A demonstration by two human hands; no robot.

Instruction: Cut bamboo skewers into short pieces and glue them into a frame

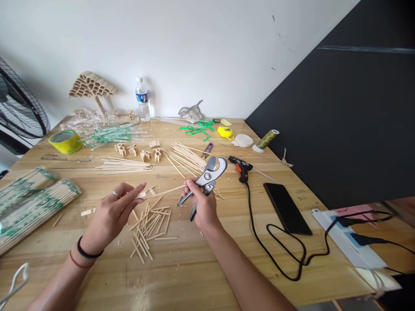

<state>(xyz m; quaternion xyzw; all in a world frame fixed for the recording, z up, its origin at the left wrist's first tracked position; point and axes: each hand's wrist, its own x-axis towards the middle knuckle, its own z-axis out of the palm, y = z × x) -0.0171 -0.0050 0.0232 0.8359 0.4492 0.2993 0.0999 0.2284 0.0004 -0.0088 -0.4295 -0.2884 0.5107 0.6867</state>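
Two hands: both belong to one person and work over a wooden surface [181, 276], seen from above.
Right hand [203, 206]: fingers curled around the handles of a grey metal cutter [207, 177], whose curved blade head points up and away from the person.
Stick: a thin bamboo stick [168, 190] lies level between the hands, its right end at the right hand and the cutter, its left end toward the left fingertips.
Left hand [113, 211]: fingers held out straight and loosely together, pointing right toward the stick; it grips nothing that shows. A ring sits on one finger, and a black band and a red band circle the wrist.
Cut pieces [151, 229]: short stick lengths lie scattered on the surface just below and between the hands.
Behind the hands: long loose sticks [123, 165] and small stick-built blocks [139, 152] lie near the middle of the surface.
Left side: wrapped bundles of sticks [32, 207] and a yellow tape roll [65, 141].
Right side: a black and orange glue gun [240, 166] with a trailing cord, a dark phone [287, 208], a spool of green thread [266, 140].
Far edge: a water bottle [142, 100] stands by the white wall.
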